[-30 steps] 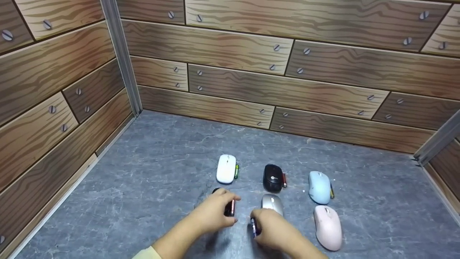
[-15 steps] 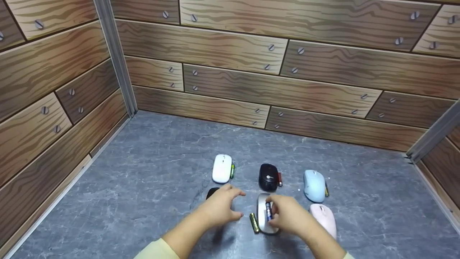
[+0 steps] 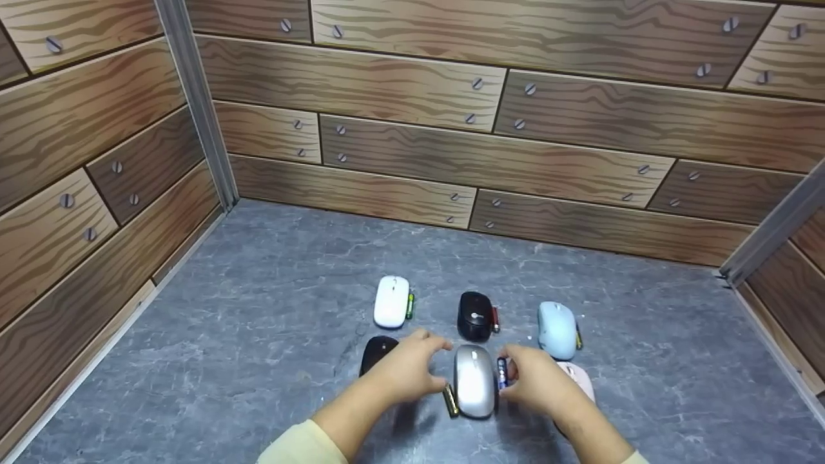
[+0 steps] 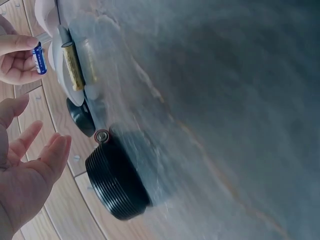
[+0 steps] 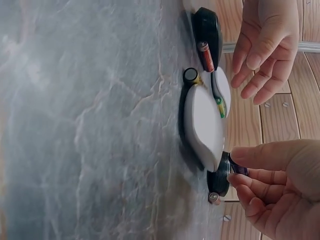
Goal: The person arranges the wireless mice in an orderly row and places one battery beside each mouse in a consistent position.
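My right hand (image 3: 538, 383) pinches a blue battery (image 3: 502, 374) between thumb and fingers, just right of the silver mouse (image 3: 474, 380). In the left wrist view the blue battery (image 4: 39, 59) is held upright off the table. A gold battery (image 3: 450, 400) lies along the silver mouse's left side. My left hand (image 3: 409, 367) hovers left of that battery, fingers spread and nothing held, as the right wrist view of the left hand (image 5: 267, 50) also shows. Partly behind it sits a black mouse (image 3: 378, 353); a red battery (image 5: 207, 56) lies beside this mouse.
Farther back stand a white mouse (image 3: 391, 301) with a green battery (image 3: 410, 306), a second black mouse (image 3: 475, 316) with a red battery (image 3: 495, 319), and a light blue mouse (image 3: 557, 330) with a dark battery (image 3: 579, 336). My right arm partly covers a pink mouse (image 3: 578, 380). Wood-patterned walls (image 3: 399, 142) enclose the table.
My right hand has carried the blue battery over the silver mouse from its left side to its right. The gold battery now shows at the mouse's left. My left hand stays empty.
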Tool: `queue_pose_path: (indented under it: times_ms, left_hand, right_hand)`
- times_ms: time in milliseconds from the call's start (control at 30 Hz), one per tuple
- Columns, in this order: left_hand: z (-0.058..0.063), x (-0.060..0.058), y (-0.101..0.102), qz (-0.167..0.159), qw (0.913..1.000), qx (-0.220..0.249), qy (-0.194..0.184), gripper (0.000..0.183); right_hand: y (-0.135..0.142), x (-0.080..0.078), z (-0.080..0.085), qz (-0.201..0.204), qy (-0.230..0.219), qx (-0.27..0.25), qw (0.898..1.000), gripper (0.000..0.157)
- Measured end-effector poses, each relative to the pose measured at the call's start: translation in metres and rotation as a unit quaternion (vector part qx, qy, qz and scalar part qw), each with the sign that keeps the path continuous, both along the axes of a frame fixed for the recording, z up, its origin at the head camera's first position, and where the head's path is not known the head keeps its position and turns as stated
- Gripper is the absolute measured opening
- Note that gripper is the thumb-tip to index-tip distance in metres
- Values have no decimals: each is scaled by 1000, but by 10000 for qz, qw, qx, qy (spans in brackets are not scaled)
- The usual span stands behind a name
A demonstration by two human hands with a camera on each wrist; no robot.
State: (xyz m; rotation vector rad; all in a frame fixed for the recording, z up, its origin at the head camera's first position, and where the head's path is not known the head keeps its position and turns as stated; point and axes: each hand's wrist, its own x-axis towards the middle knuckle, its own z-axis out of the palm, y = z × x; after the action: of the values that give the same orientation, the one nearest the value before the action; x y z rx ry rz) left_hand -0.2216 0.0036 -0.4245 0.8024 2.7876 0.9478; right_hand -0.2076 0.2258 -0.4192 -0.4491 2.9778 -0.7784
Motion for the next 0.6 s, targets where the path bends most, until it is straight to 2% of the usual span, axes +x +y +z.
queue_pose_path:
  times_ms: [333, 600]
  left_hand:
    - [-5, -1, 9, -129, 9998, 10, 118, 48]
    - [-6, 2, 10, -135, 9998, -86, 132, 49]
  right_hand:
    - [1, -1, -9, -115, -14, 205, 9997, 36]
    - [1, -2, -22, 81, 323, 378, 9987, 33]
